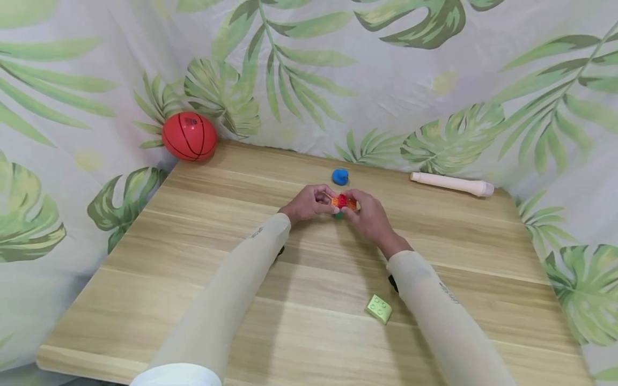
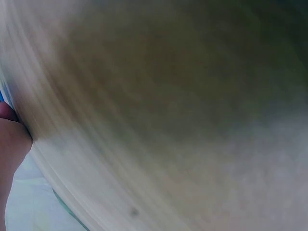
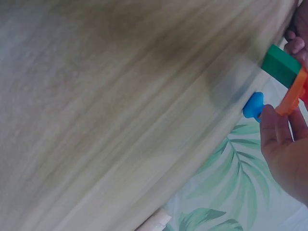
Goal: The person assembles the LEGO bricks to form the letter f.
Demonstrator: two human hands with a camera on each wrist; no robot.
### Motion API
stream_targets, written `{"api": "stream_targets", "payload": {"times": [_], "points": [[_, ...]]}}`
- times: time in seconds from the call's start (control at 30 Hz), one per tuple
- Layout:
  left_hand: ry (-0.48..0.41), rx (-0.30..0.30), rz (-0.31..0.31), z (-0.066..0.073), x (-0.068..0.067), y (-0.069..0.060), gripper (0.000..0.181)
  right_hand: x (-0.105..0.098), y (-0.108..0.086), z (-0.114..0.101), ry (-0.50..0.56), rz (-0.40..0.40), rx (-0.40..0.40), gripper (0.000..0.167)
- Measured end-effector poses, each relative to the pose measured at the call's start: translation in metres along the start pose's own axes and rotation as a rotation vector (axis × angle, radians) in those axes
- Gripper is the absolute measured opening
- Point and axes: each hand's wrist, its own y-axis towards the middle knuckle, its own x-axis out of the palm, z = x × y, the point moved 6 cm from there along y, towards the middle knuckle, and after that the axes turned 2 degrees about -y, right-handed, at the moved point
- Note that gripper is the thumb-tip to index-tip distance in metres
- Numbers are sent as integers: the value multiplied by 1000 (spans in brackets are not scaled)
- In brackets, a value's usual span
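Both hands meet over the middle of the table around a small stack of toy building blocks. Its orange and red blocks (image 1: 341,201) lie on top, and a green block (image 3: 281,65) is beneath. My left hand (image 1: 309,205) pinches the left end of the stack between thumb and fingers; its own wrist view shows only part of that hand at the edge. From the other side my right hand (image 1: 369,215) grips the orange part, with its fingertips against it in the right wrist view. Just beyond the hands sits a small blue toy (image 1: 340,177), perhaps a duck.
A light green block (image 1: 379,309) lies on the wooden table (image 1: 193,257) near the right forearm. At the back left corner rests a red ball (image 1: 189,136) with black lines. Along the back right edge lies a pale stick-shaped object (image 1: 451,184). Leaf-patterned cloth hangs behind.
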Motion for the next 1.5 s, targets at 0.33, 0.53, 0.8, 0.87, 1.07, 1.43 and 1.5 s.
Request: {"api": "stream_targets", "payload": {"times": [0.33, 0.53, 0.8, 0.87, 1.07, 1.43, 1.5], "points": [[11, 4, 9, 7, 1, 4, 31, -8, -30, 6, -174, -130, -37, 73], [9, 3, -13, 10, 5, 7, 32, -18, -78, 24, -103, -229, 70, 85], [14, -16, 4, 11, 1, 6, 34, -24, -132, 23, 43, -457, 91, 56], [10, -16, -1, 10, 1, 6, 34, -21, -145, 16, 115, -526, 68, 55], [-4, -13, -9, 4, 0, 6, 33, -12, -172, 0, 86, -643, 44, 67], [21, -23, -1, -3, 1, 2, 32, -6, -170, 5, -34, -584, 110, 44], [27, -25, 3, -3, 0, 0, 32, -5, -168, 6, -14, -582, 119, 44]]}}
